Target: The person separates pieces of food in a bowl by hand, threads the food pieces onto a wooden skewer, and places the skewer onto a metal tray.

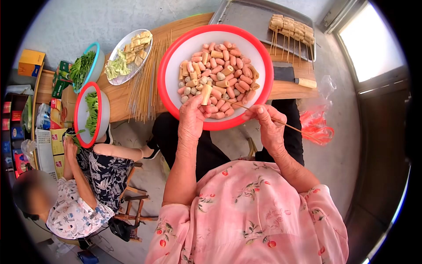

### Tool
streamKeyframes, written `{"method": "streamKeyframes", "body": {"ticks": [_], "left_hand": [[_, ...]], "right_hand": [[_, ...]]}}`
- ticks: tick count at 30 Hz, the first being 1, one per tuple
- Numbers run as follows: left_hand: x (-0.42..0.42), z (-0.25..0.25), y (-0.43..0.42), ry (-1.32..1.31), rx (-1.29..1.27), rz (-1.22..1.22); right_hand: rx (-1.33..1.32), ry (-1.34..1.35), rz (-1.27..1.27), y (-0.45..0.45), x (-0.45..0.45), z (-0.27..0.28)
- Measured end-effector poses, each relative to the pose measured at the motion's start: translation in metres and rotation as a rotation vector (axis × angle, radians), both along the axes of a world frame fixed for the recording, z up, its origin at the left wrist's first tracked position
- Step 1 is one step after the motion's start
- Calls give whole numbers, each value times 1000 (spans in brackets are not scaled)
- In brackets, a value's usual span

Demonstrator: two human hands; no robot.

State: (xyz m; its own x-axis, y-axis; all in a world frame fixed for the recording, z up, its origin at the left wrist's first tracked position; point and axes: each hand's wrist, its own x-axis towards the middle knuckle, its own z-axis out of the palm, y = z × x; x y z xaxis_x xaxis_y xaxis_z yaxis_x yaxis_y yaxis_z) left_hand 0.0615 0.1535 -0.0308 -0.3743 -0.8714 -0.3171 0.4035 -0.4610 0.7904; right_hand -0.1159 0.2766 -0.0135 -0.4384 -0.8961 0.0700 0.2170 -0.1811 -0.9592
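My left hand (192, 116) pinches a tan, tube-shaped food piece (205, 94) upright over the near side of a white basin with a red rim (164, 81). In my right hand (271, 127) is a thin bamboo skewer (291, 127), gripped between thumb and fingers. Its tip points left toward the tan piece; whether the two touch I cannot tell. Short pink sausages (243, 85) fill much of the basin, mixed with more tan tubes (227, 70) and small greyish balls (204, 80).
Loose skewers (145, 92) lie left of the basin beside an oval plate (115, 80). A cleaver (284, 74) and a metal tray (246, 22) with skewered tan blocks (292, 28) are to the right. At left, another person (79, 211) handles greens by a red-rimmed bowl (78, 115).
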Motion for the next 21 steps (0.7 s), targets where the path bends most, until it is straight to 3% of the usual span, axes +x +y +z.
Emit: {"method": "streamKeyframes", "body": {"ticks": [21], "left_hand": [[-2, 3, 8, -58, -69, -96]], "right_hand": [[-13, 34, 23, -6, 12, -12]]}}
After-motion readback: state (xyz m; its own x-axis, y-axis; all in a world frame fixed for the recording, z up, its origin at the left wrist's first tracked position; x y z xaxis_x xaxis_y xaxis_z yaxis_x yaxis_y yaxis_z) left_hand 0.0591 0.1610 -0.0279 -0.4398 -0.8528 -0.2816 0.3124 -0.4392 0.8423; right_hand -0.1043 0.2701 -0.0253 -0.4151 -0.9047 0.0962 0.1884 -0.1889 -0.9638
